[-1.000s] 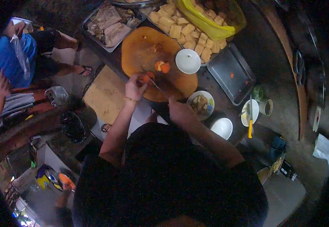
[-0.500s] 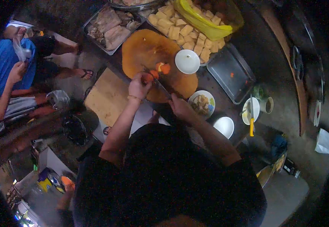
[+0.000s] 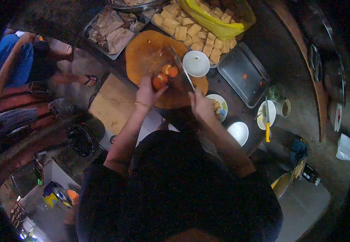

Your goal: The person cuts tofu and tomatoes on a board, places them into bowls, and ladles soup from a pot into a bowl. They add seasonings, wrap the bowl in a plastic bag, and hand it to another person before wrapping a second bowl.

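On the round wooden chopping board [image 3: 142, 54], my left hand [image 3: 146, 96] curls its thumb and fingers around an orange-red piece that looks like red pepper [image 3: 159, 82]. A second red pepper piece [image 3: 172, 71], pale on its inner side, lies just beyond it. My right hand [image 3: 201, 105] is closed on the handle of a knife [image 3: 186, 72]. The blade points away from me over the board, to the right of the pepper pieces and apart from them. A small white bowl [image 3: 196, 63] sits on the board's right side, beside the blade.
A tray of meat [image 3: 114, 34] stands beyond the board, near tofu-like blocks [image 3: 195, 30] with a yellow bag. To the right are a metal tray [image 3: 243, 76], a patterned plate [image 3: 222, 105], a white bowl [image 3: 238, 134] and a yellow-handled knife [image 3: 268, 129]. Another person's leg [image 3: 76, 76] is at left.
My right hand has lifted the knife off the pepper and swung it right and away from me. My left thumb has spread out along the piece. The person at left has shifted.
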Motion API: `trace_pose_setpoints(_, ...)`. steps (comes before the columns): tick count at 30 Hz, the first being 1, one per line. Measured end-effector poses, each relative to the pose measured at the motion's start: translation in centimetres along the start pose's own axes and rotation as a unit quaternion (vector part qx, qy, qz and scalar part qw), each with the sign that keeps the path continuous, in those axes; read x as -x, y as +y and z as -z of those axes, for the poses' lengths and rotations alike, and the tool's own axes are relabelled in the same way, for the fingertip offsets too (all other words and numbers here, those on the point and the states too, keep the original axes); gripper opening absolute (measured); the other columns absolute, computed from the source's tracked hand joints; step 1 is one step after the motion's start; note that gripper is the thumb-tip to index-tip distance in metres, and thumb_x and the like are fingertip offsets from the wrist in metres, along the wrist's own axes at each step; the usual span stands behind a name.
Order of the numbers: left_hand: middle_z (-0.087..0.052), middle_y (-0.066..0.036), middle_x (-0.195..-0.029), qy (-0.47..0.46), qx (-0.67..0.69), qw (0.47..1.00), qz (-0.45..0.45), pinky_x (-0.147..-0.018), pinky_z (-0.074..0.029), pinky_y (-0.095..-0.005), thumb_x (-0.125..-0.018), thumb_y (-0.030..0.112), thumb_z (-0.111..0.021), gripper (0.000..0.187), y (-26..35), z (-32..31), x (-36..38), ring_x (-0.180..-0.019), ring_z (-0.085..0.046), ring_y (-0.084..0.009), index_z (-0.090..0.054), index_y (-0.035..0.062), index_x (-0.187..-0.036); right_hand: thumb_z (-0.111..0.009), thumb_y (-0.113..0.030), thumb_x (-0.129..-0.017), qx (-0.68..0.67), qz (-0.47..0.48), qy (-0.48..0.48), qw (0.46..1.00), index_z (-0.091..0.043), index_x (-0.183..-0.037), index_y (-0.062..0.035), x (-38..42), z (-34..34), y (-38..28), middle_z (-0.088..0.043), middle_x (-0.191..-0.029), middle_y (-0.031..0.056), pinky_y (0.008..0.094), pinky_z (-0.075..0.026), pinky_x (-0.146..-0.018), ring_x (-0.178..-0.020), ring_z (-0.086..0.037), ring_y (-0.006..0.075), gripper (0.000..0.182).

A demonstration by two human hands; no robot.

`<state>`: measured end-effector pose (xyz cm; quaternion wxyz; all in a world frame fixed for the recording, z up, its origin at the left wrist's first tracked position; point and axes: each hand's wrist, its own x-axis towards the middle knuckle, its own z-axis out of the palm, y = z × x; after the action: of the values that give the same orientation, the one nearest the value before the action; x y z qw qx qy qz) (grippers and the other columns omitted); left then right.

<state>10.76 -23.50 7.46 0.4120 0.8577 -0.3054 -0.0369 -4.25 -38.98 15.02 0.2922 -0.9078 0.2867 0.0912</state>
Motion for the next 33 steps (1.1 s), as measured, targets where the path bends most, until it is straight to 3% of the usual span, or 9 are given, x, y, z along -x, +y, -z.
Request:
trace_pose_setpoints(5,-0.048,-0.016,-0.104,-0.045,-0.102,0.993,-0.026,-0.076,-0.046,-0.0382,-0.068,0.027,-0.069,0.058,1.5,-0.3,-0.8,-0.093,-0.052,-0.0328,-0.044,0.0072,-0.116,-0.045,-0.026,-0.087,0.135,0.098,0.164,0.972,-0.041,-0.115,-0.0113,-4.6,1.4,2.4,-0.058,-0.079,0.0195,0.0439,-0.048,-0.049,-0.061,-0.059,0.0333,0.032)
trace_pose_setpoints(13,-0.050,-0.013,-0.101,-0.106,-0.125,0.986,-0.024,-0.074,-0.046,-0.0373,-0.069,0.026,-0.067,0.050,1.4,0.3,-2.1,-0.092,-0.052,-0.0320,-0.046,0.0080,-0.111,-0.051,-0.023,-0.081,0.281,0.130,0.191,0.931,-0.045,-0.117,-0.0086,-7.5,1.9,1.5,-0.049,-0.098,0.0141,0.0412,-0.043,-0.076,-0.096,-0.048,0.0298,0.039)
trace_pose_setpoints(15,-0.050,-0.013,-0.099,-0.108,-0.124,0.986,-0.005,-0.073,-0.046,-0.0371,-0.069,0.026,-0.067,0.049,0.6,-0.2,-2.1,-0.091,-0.052,-0.0325,-0.047,0.0075,-0.109,-0.057,-0.025,-0.076,0.259,0.222,0.146,0.929,-0.045,-0.117,-0.0069,-7.5,1.9,-1.3,-0.046,-0.103,0.0141,0.0429,-0.037,-0.084,-0.103,-0.042,0.0298,0.046)
trace_pose_setpoints(20,-0.052,-0.014,-0.095,0.025,0.145,0.989,-0.002,-0.074,-0.045,-0.0330,-0.067,0.016,-0.071,0.047,0.9,0.9,-3.1,-0.088,-0.053,-0.0290,-0.049,0.0019,-0.106,-0.053,-0.020,-0.077,0.218,0.306,0.094,0.922,-0.048,-0.113,-0.0064,-12.0,-1.2,-3.7,-0.047,-0.106,0.0159,0.0445,-0.038,-0.086,-0.103,-0.045,0.0317,0.039)
trace_pose_setpoints(22,-0.053,-0.013,-0.108,-0.055,0.176,0.982,0.026,-0.090,-0.040,-0.0334,-0.070,0.007,-0.069,0.053,4.2,3.8,-3.9,-0.104,-0.051,-0.0219,-0.043,0.0016,-0.115,-0.045,-0.014,-0.081,0.230,0.296,0.063,0.925,-0.050,-0.110,-0.0066,-12.6,-1.3,-4.1,-0.047,-0.109,0.0177,0.0445,-0.038,-0.086,-0.103,-0.047,0.0334,0.030)
trace_pose_setpoints(23,-0.052,-0.014,-0.096,-0.002,0.241,0.969,-0.048,-0.077,-0.044,-0.0334,-0.064,0.013,-0.073,0.049,9.0,6.6,-4.8,-0.090,-0.053,-0.0285,-0.048,0.0007,-0.105,-0.044,-0.014,-0.081,0.214,0.264,0.029,0.940,-0.050,-0.111,-0.0077,-12.0,-0.3,-4.9,-0.047,-0.111,0.0189,0.0440,-0.041,-0.083,-0.101,-0.049,0.0334,0.031)
trace_pose_setpoints(27,-0.052,-0.014,-0.100,-0.075,0.173,0.933,-0.307,-0.079,-0.044,-0.0349,-0.058,0.011,-0.074,0.053,18.6,15.5,-6.7,-0.094,-0.052,-0.0288,-0.050,0.0009,-0.104,-0.044,-0.012,-0.081,0.284,0.313,-0.012,0.906,-0.050,-0.114,-0.0105,-14.3,-4.1,-2.8,-0.045,-0.115,0.0220,0.0419,-0.048,-0.073,-0.094,-0.054,0.0341,0.033)
trace_pose_setpoints(28,-0.052,-0.014,-0.101,-0.106,0.200,0.909,-0.350,-0.080,-0.043,-0.0348,-0.058,0.010,-0.074,0.054,20.5,16.6,-6.6,-0.094,-0.052,-0.0285,-0.049,0.0008,-0.105,-0.045,-0.011,-0.080,0.193,0.274,0.007,0.942,-0.051,-0.113,-0.0110,-13.4,-2.9,-3.4,-0.045,-0.115,0.0238,0.0416,-0.049,-0.072,-0.092,-0.056,0.0358,0.034)
trace_pose_setpoints(33,-0.053,-0.014,-0.103,-0.232,0.288,0.825,-0.427,-0.082,-0.043,-0.0342,-0.060,0.009,-0.073,0.055,24.5,16.6,-6.4,-0.097,-0.053,-0.0269,-0.048,0.0001,-0.108,-0.065,-0.009,-0.063,0.095,0.216,0.025,0.971,-0.050,-0.104,-0.0078,-13.1,-3.5,-3.6,-0.045,-0.098,0.0199,0.0404,-0.048,-0.071,-0.086,-0.054,0.0349,0.043)
